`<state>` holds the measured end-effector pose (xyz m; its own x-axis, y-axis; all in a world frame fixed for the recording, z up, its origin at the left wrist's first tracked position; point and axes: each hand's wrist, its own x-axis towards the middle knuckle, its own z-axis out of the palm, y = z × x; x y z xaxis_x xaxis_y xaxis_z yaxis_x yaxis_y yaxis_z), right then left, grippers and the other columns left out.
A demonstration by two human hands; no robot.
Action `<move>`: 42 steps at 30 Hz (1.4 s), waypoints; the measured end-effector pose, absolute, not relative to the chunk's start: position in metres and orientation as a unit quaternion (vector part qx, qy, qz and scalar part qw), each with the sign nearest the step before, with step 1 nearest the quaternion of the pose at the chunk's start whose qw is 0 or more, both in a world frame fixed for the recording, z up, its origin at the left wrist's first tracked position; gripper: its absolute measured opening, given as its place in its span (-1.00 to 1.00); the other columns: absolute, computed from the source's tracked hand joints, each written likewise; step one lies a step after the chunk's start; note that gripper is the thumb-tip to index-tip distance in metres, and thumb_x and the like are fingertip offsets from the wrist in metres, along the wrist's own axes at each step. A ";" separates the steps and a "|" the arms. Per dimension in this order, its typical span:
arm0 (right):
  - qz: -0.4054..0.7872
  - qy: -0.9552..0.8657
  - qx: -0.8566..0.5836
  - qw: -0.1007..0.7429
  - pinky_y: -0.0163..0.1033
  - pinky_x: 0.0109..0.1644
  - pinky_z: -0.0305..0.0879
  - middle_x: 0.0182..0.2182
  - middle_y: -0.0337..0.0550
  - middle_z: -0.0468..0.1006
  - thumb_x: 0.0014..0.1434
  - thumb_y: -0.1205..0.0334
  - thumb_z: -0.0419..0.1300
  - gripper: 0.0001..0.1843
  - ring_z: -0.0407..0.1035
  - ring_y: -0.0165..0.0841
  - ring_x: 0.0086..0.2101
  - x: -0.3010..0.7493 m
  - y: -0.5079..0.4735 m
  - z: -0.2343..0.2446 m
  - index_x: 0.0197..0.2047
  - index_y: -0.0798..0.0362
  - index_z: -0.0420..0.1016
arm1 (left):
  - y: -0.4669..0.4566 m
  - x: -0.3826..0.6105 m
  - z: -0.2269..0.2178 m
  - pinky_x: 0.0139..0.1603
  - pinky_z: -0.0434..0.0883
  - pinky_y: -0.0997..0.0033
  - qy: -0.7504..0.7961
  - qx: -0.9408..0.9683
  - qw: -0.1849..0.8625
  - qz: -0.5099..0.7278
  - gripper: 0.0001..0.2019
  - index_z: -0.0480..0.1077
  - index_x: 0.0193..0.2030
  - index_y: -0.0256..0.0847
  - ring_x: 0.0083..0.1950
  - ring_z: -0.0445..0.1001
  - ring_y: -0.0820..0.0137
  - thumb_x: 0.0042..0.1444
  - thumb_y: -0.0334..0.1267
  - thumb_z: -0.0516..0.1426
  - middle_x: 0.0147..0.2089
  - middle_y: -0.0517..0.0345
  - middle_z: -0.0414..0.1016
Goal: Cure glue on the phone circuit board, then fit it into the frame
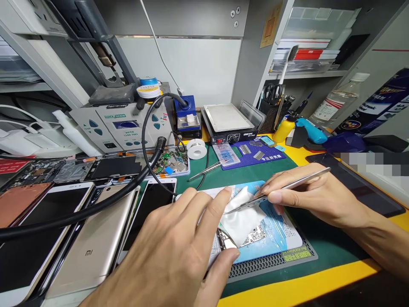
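Observation:
My right hand [306,194] pinches a pair of metal tweezers [281,189], with the tips pointing left onto a white cloth [241,219]. That cloth lies over a small circuit board [254,236] on a blue printed mat [281,232]. My left hand [172,251] sits in front with fingers spread; its forefinger touches the cloth's upper edge and its thumb presses beside the board's metal frame [225,241]. Part of the board is hidden under the cloth.
Several phones and phone backs [89,247] lie at the left under a black hose [96,204]. Behind stand a hot-air station [124,125], a hot plate [228,121], a solder spool [196,149], spare tweezers [209,169], a tool cup [273,111] and a dark tablet [361,185].

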<state>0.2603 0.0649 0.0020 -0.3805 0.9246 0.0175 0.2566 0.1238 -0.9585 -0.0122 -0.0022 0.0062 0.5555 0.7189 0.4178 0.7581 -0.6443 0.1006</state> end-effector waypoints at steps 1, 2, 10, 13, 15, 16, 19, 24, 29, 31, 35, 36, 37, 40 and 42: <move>0.502 -0.658 -0.444 0.344 -0.25 -0.47 0.40 -0.43 -0.05 0.68 -0.06 0.24 0.48 -0.90 0.49 -0.25 -0.47 0.261 0.065 0.002 -0.40 0.01 0.73 | -0.002 -0.012 0.007 -0.24 0.52 0.14 -0.420 -0.880 0.044 -0.217 -0.43 0.19 0.33 -0.23 -0.01 0.50 0.14 0.20 -0.19 0.16 0.06 0.01 0.53; 0.510 -0.647 -0.445 0.352 -0.26 -0.50 0.38 -0.48 -0.06 0.66 -0.07 0.24 0.49 -0.90 0.47 -0.28 -0.52 0.261 0.066 0.003 -0.40 0.02 0.73 | -0.002 -0.012 0.007 -0.23 0.52 0.14 -0.421 -0.880 0.040 -0.217 -0.43 0.18 0.33 -0.24 -0.01 0.50 0.14 0.20 -0.20 0.16 0.05 0.01 0.53; 0.542 -0.525 -0.463 0.465 -0.39 -0.61 0.18 -0.66 -0.25 0.37 -0.07 0.13 0.50 -0.82 0.30 -0.47 -0.62 0.262 0.080 0.009 -0.45 0.04 0.67 | -0.006 -0.011 0.008 -0.10 0.49 0.16 -0.436 -0.865 0.029 -0.247 -0.39 0.15 0.36 -0.19 -0.01 0.48 0.26 0.18 -0.23 0.18 0.03 0.08 0.51; 0.551 -0.495 -0.470 0.480 -0.42 -0.61 0.13 -0.68 -0.31 0.21 -0.08 0.13 0.50 -0.71 0.25 -0.50 -0.61 0.265 0.085 0.012 -0.61 0.07 0.54 | -0.006 -0.010 0.008 -0.04 0.46 0.18 -0.432 -0.866 0.046 -0.247 -0.40 0.15 0.36 -0.22 0.04 0.47 0.26 0.20 -0.23 0.17 0.08 0.06 0.50; 0.556 -0.482 -0.474 0.484 -0.42 -0.63 0.11 -0.67 -0.32 0.15 -0.09 0.15 0.50 -0.62 0.23 -0.51 -0.61 0.266 0.087 0.014 -0.69 0.09 0.43 | -0.006 -0.010 0.008 -0.01 0.44 0.21 -0.433 -0.864 0.058 -0.250 -0.41 0.15 0.36 -0.23 0.07 0.46 0.27 0.21 -0.21 0.16 0.10 0.06 0.50; 0.558 -0.476 -0.476 0.484 -0.42 -0.63 0.11 -0.66 -0.32 0.14 -0.09 0.16 0.50 -0.61 0.22 -0.51 -0.61 0.266 0.087 0.014 -0.69 0.09 0.41 | -0.005 -0.010 0.007 -0.01 0.42 0.23 -0.430 -0.864 0.064 -0.253 -0.42 0.16 0.35 -0.23 0.08 0.46 0.29 0.22 -0.21 0.16 0.10 0.07 0.50; 0.561 -0.466 -0.484 0.483 -0.44 -0.62 0.11 -0.63 -0.31 0.19 -0.08 0.16 0.49 -0.69 0.23 -0.52 -0.60 0.266 0.087 0.015 -0.61 0.10 0.49 | -0.004 -0.011 0.007 0.03 0.38 0.27 -0.419 -0.867 0.079 -0.259 -0.43 0.19 0.34 -0.25 0.10 0.46 0.31 0.20 -0.23 0.16 0.10 0.08 0.50; 0.560 -0.461 -0.487 0.486 -0.45 -0.63 0.11 -0.63 -0.29 0.26 -0.08 0.17 0.48 -0.77 0.19 -0.54 -0.62 0.265 0.088 0.014 -0.54 0.11 0.57 | -0.004 -0.011 0.006 0.04 0.34 0.31 -0.395 -0.869 0.105 -0.279 -0.41 0.25 0.30 -0.30 0.08 0.47 0.32 0.14 -0.24 0.22 0.09 0.09 0.51; 0.573 -0.447 -0.478 0.492 -0.45 -0.61 0.15 -0.65 -0.35 0.16 -0.09 0.18 0.48 -0.77 0.14 -0.56 -0.62 0.267 0.089 0.016 -0.54 0.10 0.56 | -0.004 -0.011 0.008 0.08 0.34 0.31 -0.400 -0.866 0.107 -0.283 -0.39 0.25 0.30 -0.33 0.11 0.46 0.29 0.13 -0.21 0.24 0.10 0.08 0.52; 0.580 -0.442 -0.474 0.493 -0.45 -0.61 0.15 -0.64 -0.35 0.15 -0.08 0.19 0.48 -0.78 0.12 -0.56 -0.62 0.269 0.090 0.016 -0.53 0.10 0.56 | -0.003 -0.011 0.008 0.08 0.35 0.30 -0.400 -0.865 0.105 -0.286 -0.38 0.25 0.30 -0.36 0.11 0.46 0.27 0.12 -0.19 0.24 0.09 0.04 0.53; 0.594 -0.436 -0.462 0.493 -0.46 -0.61 0.14 -0.61 -0.33 0.23 -0.06 0.20 0.47 -0.80 0.13 -0.58 -0.62 0.273 0.089 0.017 -0.49 0.10 0.58 | -0.002 -0.013 0.008 0.12 0.34 0.27 -0.404 -0.862 0.099 -0.292 -0.35 0.25 0.30 -0.38 0.10 0.46 0.23 0.09 -0.20 0.25 0.11 -0.03 0.51; 0.597 -0.435 -0.458 0.494 -0.46 -0.61 0.14 -0.60 -0.32 0.26 -0.05 0.19 0.47 -0.80 0.14 -0.58 -0.62 0.274 0.089 0.018 -0.49 0.11 0.58 | -0.002 -0.015 0.008 0.13 0.34 0.27 -0.403 -0.862 0.094 -0.292 -0.34 0.24 0.30 -0.39 0.11 0.45 0.23 0.07 -0.21 0.26 0.11 -0.04 0.50; 0.600 -0.436 -0.453 0.494 -0.46 -0.61 0.14 -0.59 -0.31 0.29 -0.05 0.19 0.47 -0.80 0.15 -0.58 -0.62 0.275 0.089 0.018 -0.49 0.11 0.58 | -0.002 -0.016 0.007 0.13 0.33 0.27 -0.400 -0.864 0.089 -0.292 -0.33 0.24 0.31 -0.39 0.11 0.45 0.23 0.06 -0.22 0.26 0.12 -0.05 0.50; 0.609 -0.435 -0.441 0.496 -0.47 -0.60 0.15 -0.59 -0.31 0.31 -0.05 0.18 0.48 -0.80 0.17 -0.59 -0.62 0.276 0.089 0.019 -0.48 0.10 0.60 | -0.001 -0.017 0.005 0.12 0.34 0.28 -0.392 -0.869 0.081 -0.292 -0.32 0.21 0.32 -0.40 0.12 0.44 0.25 0.07 -0.23 0.26 0.13 -0.07 0.48; 0.612 -0.434 -0.433 0.499 -0.47 -0.61 0.14 -0.56 -0.30 0.33 -0.05 0.18 0.48 -0.81 0.15 -0.60 -0.62 0.277 0.090 0.019 -0.46 0.09 0.61 | 0.001 -0.017 0.005 0.12 0.35 0.28 -0.390 -0.869 0.083 -0.292 -0.31 0.20 0.33 -0.40 0.12 0.44 0.25 0.08 -0.23 0.26 0.14 -0.08 0.47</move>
